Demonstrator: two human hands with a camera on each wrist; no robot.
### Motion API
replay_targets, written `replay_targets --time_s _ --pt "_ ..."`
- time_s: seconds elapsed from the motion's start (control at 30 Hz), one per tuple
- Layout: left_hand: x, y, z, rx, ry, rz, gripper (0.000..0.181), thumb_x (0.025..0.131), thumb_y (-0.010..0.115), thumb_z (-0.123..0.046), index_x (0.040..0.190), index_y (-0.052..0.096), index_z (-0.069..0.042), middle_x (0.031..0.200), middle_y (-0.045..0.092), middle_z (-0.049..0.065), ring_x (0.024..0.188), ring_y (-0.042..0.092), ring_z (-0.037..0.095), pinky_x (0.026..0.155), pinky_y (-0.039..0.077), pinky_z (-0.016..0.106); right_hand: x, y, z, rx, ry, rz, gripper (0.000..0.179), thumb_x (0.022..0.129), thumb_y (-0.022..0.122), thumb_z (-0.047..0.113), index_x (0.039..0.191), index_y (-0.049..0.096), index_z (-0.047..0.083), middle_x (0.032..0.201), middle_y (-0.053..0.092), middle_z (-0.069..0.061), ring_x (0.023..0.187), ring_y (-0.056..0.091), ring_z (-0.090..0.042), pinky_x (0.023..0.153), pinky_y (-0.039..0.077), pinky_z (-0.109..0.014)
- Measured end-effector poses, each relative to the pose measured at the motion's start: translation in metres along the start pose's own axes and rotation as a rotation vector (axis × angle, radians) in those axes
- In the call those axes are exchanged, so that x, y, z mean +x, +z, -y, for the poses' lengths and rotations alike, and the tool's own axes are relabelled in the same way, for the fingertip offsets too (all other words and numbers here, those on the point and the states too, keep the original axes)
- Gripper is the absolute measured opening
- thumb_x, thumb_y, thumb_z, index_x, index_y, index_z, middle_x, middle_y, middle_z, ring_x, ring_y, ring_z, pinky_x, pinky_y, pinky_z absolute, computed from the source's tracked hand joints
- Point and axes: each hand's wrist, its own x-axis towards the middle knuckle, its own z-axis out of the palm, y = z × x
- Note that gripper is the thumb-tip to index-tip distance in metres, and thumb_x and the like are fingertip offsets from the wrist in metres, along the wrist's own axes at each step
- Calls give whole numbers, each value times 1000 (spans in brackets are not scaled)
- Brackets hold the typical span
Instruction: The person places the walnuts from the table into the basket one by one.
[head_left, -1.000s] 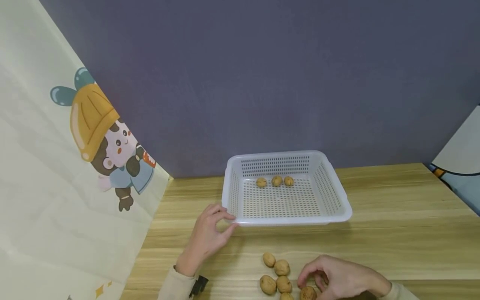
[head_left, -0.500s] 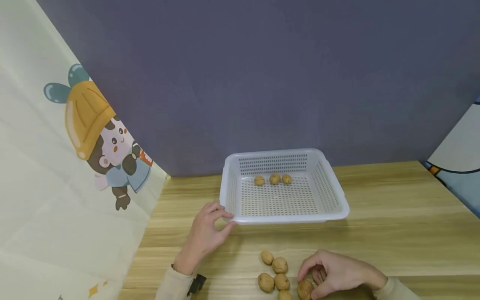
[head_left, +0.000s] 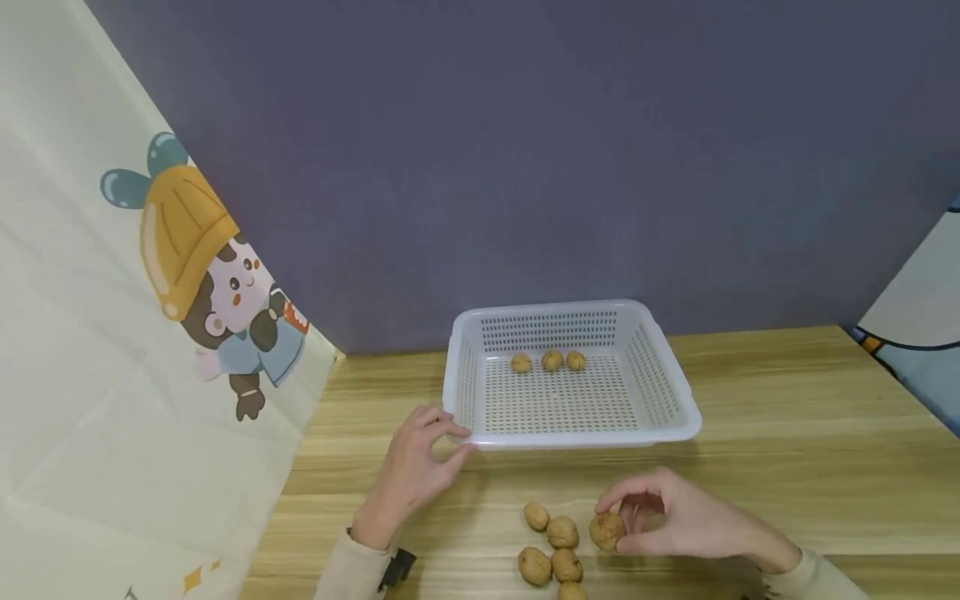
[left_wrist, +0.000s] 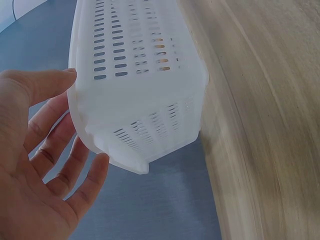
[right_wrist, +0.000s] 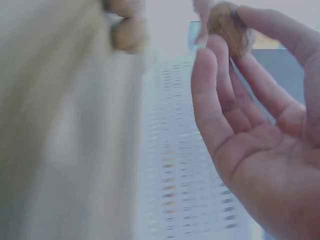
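Observation:
My right hand pinches a walnut between thumb and fingers, lifted off the table; the right wrist view shows the same walnut at the fingertips. My left hand holds the near left corner of a white plastic basket, thumb on one side of the rim and fingers on the other, as the left wrist view of the basket shows. Three walnuts lie in a row near the basket's back wall. Several more walnuts lie grouped on the table, left of my right hand.
The wooden table ends at a dark blue-grey wall behind the basket. A pale sheet with a cartoon figure borders the left side. A dark clip-like object sits at my left wrist.
My right hand has taken hold of a walnut and raised it from the table, moving slightly toward the basket. The left hand stays at the basket's corner.

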Motion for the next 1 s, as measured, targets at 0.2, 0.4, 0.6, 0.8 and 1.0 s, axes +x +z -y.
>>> replay_targets --time_s 0.2,0.4,0.6,0.8,1.0 --pt "0 1 -1 11 15 -25 21 76 94 -18 92 81 -13 98 73 -2 100 68 18 91 61 38 14 -19 30 -134 -33 -134 35 92 79 4 127 72 6 105 75 -3 87 69 -6 74 63 -27" --pt "0 1 0 12 10 -17 21 76 94 -16 92 81 -13 98 74 -2 103 68 19 92 61 40 27 -37 44 -134 13 -147 33 94 78 5 127 71 4 107 74 -4 90 69 -7 81 64 -26" --pt "0 1 0 11 8 -15 21 76 94 -16 92 81 -13 98 74 -2 102 68 19 92 61 39 41 -52 49 -152 52 -145 33 95 77 6 128 71 1 111 76 -5 94 71 -7 81 64 -28" --pt "-1 2 1 5 6 -9 21 77 94 -16 93 81 -12 99 74 -3 102 68 18 92 62 39 57 -72 61 -174 119 -141 37 96 77 11 131 70 -1 114 76 -12 96 72 -9 82 65 -28" --pt "0 1 2 2 8 -8 21 77 94 -17 93 81 -12 98 74 -3 102 68 18 93 62 39 73 -93 67 -218 196 -133 41 98 76 17 135 67 1 121 76 -14 101 73 -11 84 65 -31"
